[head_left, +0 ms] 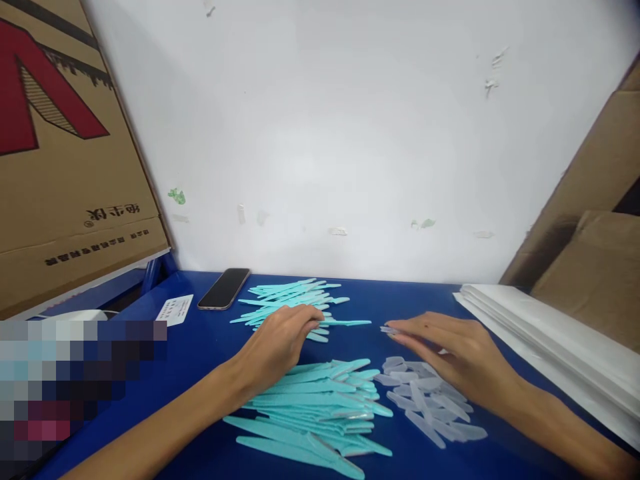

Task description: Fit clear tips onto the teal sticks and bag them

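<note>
While the table (195, 340) spreads across the near part of the scene, the near pile (310, 400) of teal sticks lies at its middle, some with grey edges that may be blades. The far pile (280, 300) sits beyond it. The left hand (283, 337) pinches one stick between thumb and fingers; the right hand (450, 340) pinches a clear cap, just above the cap heap (425, 400) on the right. The held stick (353, 323) points right, between the piles in view, its tip apart from the cap. It looks light, stiff and smooth, best gripped at its left part, clear of any edge. The held cap (387, 329), thin and probably slippery, suits a fingertip hold at its right end.
</note>
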`<state>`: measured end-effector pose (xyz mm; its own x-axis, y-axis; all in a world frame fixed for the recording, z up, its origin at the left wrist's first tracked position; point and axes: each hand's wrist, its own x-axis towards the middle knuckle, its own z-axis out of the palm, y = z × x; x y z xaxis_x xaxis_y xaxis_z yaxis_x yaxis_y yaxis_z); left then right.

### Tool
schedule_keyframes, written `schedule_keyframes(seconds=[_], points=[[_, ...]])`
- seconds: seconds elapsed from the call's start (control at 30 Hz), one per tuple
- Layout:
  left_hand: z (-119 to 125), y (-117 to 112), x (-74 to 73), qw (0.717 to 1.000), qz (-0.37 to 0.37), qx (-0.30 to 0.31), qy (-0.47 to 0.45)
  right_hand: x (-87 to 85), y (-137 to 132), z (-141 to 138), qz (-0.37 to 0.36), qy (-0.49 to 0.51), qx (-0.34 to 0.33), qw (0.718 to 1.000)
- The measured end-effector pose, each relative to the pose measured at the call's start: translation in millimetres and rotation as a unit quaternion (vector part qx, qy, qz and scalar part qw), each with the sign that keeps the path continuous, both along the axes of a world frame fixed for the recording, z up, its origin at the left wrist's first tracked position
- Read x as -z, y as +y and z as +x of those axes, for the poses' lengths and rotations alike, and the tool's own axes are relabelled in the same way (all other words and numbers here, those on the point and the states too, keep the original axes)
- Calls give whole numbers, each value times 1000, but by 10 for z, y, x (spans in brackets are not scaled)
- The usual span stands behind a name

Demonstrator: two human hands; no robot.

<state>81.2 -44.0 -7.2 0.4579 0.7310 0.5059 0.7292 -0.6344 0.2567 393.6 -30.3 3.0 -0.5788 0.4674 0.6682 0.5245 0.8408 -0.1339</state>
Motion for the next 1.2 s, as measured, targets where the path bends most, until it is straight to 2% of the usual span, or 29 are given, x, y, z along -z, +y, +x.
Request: schedule_keyframes(seconds=[0.13, 0.3, 0.57, 0.7, 0.83, 0.9, 1.03, 1.2], points=[[5, 19, 0, 999, 28, 22, -37, -33, -49, -42, -9, -4, 13, 1000], [31, -1, -36, 994, 96, 46, -15, -8, -53, -62, -27, 14, 3, 1000], [54, -7, -46, 992, 110, 65, -16, 30, -66, -96, -27, 33, -9, 999], [74, -28, -35, 990, 119, 75, -12, 24, -96, -122, -11, 33, -8, 999], [120, -82, -28, 988, 127, 89, -2, 37, -118, -175, 14, 55, -35, 998], [149, -123, -24, 985, 141, 100, -5, 62, -137, -223, -3, 79, -51, 996], [191, -200, -23, 981, 169, 91, -33, 128, -198, -315, -85, 144, -61, 984], [191, -222, -69, 984, 157, 89, -13, 139, -220, -348, -107, 149, -50, 982]])
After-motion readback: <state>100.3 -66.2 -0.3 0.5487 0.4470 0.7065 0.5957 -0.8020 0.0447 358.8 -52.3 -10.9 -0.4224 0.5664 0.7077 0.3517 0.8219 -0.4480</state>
